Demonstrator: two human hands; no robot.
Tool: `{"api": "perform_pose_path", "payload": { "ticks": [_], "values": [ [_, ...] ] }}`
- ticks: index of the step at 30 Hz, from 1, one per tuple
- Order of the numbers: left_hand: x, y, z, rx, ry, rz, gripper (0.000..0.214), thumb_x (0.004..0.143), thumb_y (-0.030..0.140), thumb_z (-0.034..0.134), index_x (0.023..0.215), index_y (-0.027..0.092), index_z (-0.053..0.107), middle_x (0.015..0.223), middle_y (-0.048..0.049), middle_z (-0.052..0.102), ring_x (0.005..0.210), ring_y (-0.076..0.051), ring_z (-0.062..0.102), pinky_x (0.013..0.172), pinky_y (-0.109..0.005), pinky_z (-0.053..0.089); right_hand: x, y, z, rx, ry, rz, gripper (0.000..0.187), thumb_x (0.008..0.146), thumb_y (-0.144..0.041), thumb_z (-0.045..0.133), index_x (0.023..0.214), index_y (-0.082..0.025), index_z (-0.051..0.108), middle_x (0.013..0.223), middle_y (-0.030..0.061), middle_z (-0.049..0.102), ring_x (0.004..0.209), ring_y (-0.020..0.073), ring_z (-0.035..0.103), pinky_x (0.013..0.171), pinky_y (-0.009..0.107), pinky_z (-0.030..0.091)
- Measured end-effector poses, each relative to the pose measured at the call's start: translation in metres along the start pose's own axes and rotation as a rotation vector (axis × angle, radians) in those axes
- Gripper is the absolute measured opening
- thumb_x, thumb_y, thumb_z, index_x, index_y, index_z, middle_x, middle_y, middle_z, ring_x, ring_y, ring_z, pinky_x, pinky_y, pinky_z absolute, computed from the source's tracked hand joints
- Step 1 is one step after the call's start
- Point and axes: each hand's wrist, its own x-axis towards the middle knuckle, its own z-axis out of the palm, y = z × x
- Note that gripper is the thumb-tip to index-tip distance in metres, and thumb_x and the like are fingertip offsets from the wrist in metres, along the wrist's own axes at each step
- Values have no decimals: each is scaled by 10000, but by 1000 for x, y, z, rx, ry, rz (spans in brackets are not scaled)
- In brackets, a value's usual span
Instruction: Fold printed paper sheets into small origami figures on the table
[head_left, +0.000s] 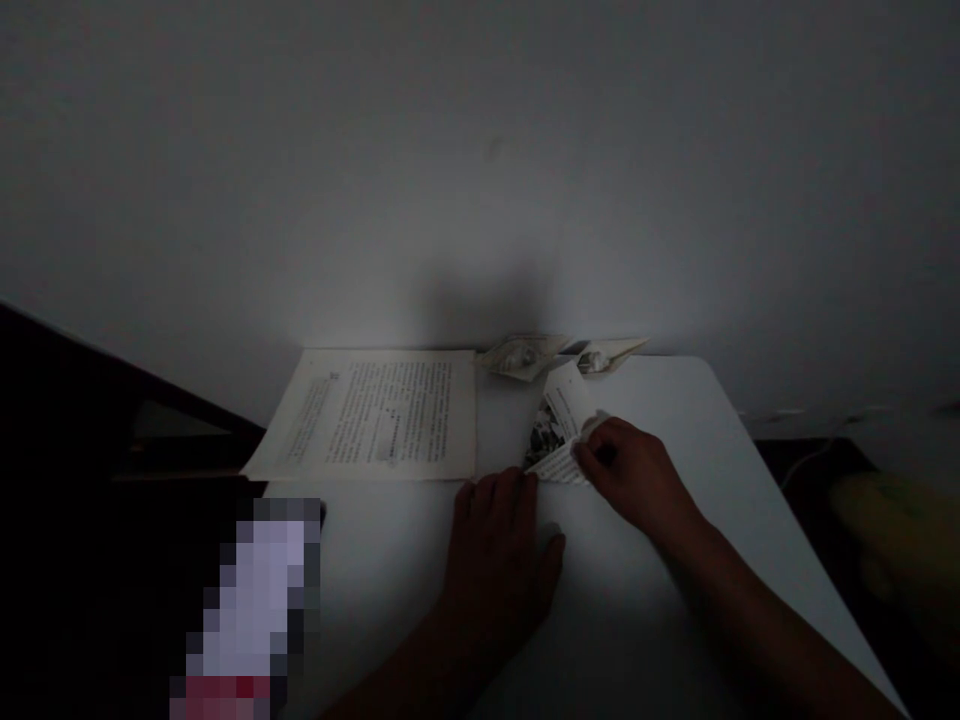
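Observation:
A printed sheet of paper, folded to a pointed shape with a dark picture on one face, lies on the white table. My right hand pinches its right edge between thumb and fingers. Flat on the tabletop, my left hand has its fingers stretched forward, the tips close to the paper's lower left corner; whether they touch it I cannot tell. Behind stand two folded paper boats, the left boat and the right boat, both near the wall.
Flat printed pages lie on the left of the white table, overhanging its left edge. A wall rises right behind. At the lower left is a bright pixelated object. Something yellowish shows dimly beyond the right edge.

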Motion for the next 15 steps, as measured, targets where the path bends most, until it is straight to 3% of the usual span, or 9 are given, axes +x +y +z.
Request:
{"api": "perform_pose_path", "payload": {
  "ticks": [5,15],
  "values": [
    [-2,3,4,3,-54,12,500,853,346,504,1298,126,449,1284,-130,502,1132,-300,441,986,-489,325,0,-1,-1,11,-11,-4,220,810,-213,536,594,-196,499,686,18,564,657,159,565,658,291,418],
    [0,7,-1,56,-104,-22,436,878,363,471,1269,170,473,1252,-89,541,1126,-298,442,956,-515,307,0,-1,-1,-13,-4,19,205,795,-225,558,596,-195,516,674,13,572,630,150,564,637,277,417]
  ]
}}
